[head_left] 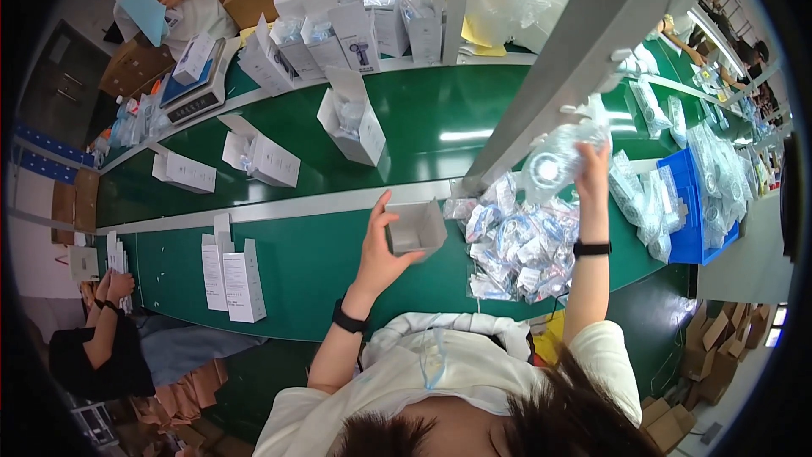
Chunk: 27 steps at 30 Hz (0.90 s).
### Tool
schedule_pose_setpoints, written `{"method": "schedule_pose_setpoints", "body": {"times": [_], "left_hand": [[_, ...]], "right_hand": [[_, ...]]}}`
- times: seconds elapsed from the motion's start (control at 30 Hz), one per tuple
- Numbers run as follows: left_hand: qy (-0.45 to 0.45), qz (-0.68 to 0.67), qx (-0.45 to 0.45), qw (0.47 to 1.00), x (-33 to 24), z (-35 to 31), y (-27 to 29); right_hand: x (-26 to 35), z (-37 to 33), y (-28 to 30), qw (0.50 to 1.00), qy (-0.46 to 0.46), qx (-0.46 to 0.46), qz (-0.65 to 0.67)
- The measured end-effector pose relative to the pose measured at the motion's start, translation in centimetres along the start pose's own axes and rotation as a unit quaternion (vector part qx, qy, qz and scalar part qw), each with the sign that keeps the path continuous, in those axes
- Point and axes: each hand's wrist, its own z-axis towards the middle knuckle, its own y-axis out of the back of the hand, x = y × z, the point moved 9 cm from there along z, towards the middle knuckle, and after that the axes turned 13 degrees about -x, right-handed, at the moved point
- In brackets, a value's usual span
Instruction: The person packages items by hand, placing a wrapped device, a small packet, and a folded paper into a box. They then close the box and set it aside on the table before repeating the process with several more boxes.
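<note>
My left hand grips a small open cardboard box by its left side, held over the green table. My right hand is raised and shut on a clear plastic bag with a round white part inside. Below it lies a heap of similar small bagged parts on the table. Both wrists wear black bands.
Open white boxes ride the green conveyor belt. Folded white cartons stand at my left. A blue bin with bagged items sits right. A grey post rises ahead. Other people work at far left.
</note>
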Motion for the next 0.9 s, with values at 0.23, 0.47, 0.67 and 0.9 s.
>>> {"method": "schedule_pose_setpoints", "body": {"times": [0.23, 0.47, 0.67, 0.9], "left_hand": [[-0.042, 0.026, -0.032, 0.998, -1.2, -0.6, -1.6], [-0.017, -0.025, -0.097, 0.995, -1.3, -2.5, -1.1], [0.057, 0.032, -0.100, 0.993, 1.0, -3.5, 0.0], [0.122, -0.311, -0.073, 0.940, 3.8, -2.9, 2.7]], "right_hand": [[2.3, -14.6, -3.0, 0.932, -0.190, -0.030, 0.306], [6.9, -22.7, -9.1, 0.982, 0.179, -0.049, -0.039], [8.5, -29.1, -14.1, 0.810, 0.455, 0.294, -0.223], [5.0, -26.5, -11.2, 0.870, 0.366, 0.301, -0.140]]}}
